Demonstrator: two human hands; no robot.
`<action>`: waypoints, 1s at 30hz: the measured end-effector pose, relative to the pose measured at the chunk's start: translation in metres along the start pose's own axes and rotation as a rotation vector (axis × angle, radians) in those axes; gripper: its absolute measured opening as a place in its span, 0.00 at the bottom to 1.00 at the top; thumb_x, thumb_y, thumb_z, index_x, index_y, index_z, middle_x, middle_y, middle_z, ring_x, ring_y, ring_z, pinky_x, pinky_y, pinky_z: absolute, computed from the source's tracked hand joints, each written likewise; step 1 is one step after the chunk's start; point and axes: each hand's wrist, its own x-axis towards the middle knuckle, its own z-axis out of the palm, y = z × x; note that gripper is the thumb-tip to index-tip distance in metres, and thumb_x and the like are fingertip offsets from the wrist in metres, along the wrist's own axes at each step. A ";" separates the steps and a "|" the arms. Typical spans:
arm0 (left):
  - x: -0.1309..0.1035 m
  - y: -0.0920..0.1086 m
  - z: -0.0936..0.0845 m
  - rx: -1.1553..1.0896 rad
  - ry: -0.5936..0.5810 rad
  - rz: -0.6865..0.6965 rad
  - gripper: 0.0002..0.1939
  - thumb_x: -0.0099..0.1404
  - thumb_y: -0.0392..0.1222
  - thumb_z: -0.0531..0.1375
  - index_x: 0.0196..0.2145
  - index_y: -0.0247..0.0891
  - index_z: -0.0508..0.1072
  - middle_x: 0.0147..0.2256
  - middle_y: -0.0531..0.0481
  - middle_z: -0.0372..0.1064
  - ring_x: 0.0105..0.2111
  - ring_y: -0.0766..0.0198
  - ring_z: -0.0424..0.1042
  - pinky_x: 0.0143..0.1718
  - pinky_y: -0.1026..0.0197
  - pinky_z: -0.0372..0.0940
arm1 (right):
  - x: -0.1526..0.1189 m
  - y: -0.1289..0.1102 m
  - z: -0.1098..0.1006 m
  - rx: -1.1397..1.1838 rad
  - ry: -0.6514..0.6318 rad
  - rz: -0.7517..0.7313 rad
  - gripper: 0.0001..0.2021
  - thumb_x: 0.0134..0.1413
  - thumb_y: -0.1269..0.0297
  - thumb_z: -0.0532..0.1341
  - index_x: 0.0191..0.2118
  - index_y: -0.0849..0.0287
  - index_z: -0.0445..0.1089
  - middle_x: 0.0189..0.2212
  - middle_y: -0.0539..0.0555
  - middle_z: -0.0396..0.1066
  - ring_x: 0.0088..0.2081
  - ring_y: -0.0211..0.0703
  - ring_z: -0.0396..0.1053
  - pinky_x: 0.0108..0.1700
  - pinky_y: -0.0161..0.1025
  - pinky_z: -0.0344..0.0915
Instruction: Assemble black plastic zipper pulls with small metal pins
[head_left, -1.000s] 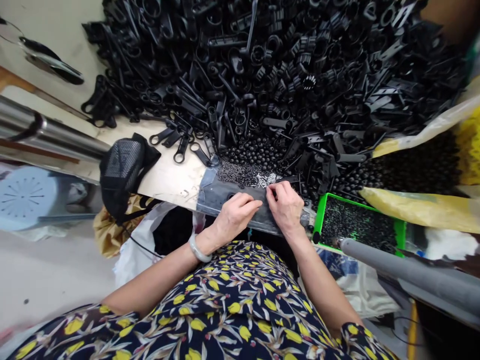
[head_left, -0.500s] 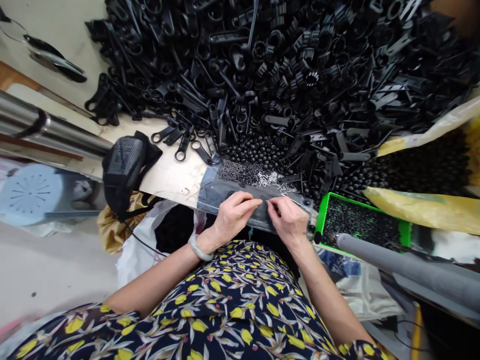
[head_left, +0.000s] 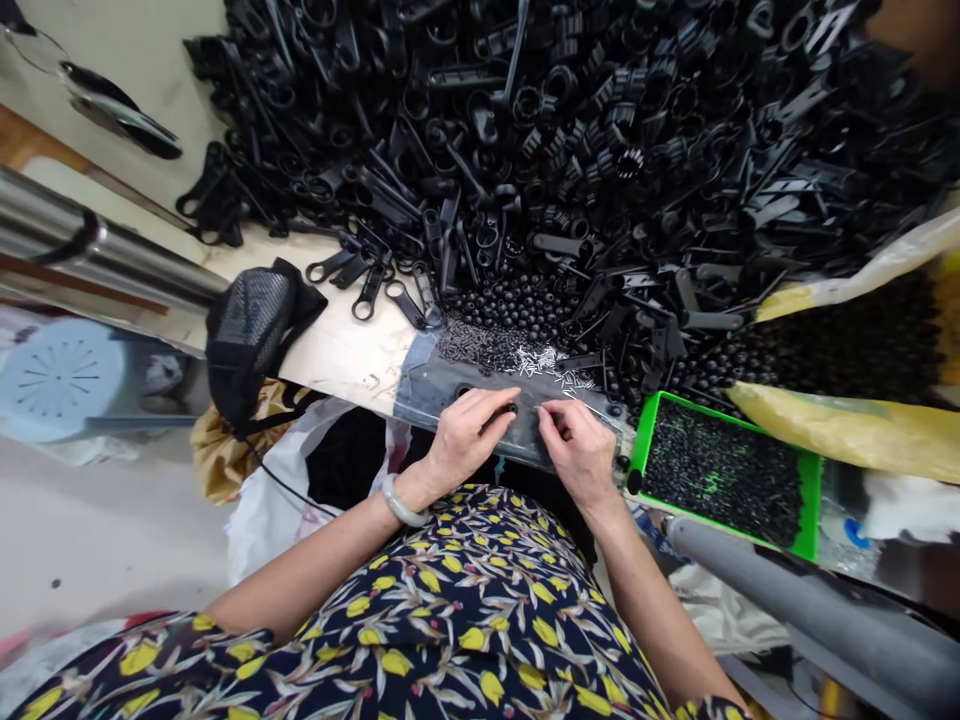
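Both hands are held over a dark mat (head_left: 427, 390) at the bench's front edge. Between the thumb and forefinger of my left hand (head_left: 466, 432) sits a small round black bead (head_left: 512, 408). My right hand (head_left: 583, 445) is a short gap to the right, its thumb and forefinger pinched together; whatever is in the pinch is too small to make out. Just beyond the fingers lie loose thin metal pins (head_left: 537, 360). Tiny dark parts (head_left: 472, 343) are spread left of the pins, with black beads (head_left: 517, 300) heaped behind them.
A big pile of black plastic parts (head_left: 480, 130) covers the back of the bench. On the right stand a green tray (head_left: 808, 505) of small black pieces and a yellow bag (head_left: 832, 415). A black mesh pouch (head_left: 251, 325) and a metal pole (head_left: 112, 245) are at left.
My left thumb and forefinger have parted a little, and a black bead now shows between them. The right fingertips stay pinched. The view has shifted slightly, showing more of the green tray.
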 end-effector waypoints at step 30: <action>0.002 -0.002 0.005 0.015 0.036 0.063 0.05 0.73 0.36 0.61 0.43 0.37 0.77 0.42 0.44 0.80 0.40 0.59 0.77 0.44 0.54 0.73 | 0.032 -0.016 -0.017 -0.099 -0.100 -0.554 0.06 0.69 0.73 0.60 0.47 0.60 0.71 0.38 0.55 0.80 0.38 0.40 0.79 0.42 0.34 0.73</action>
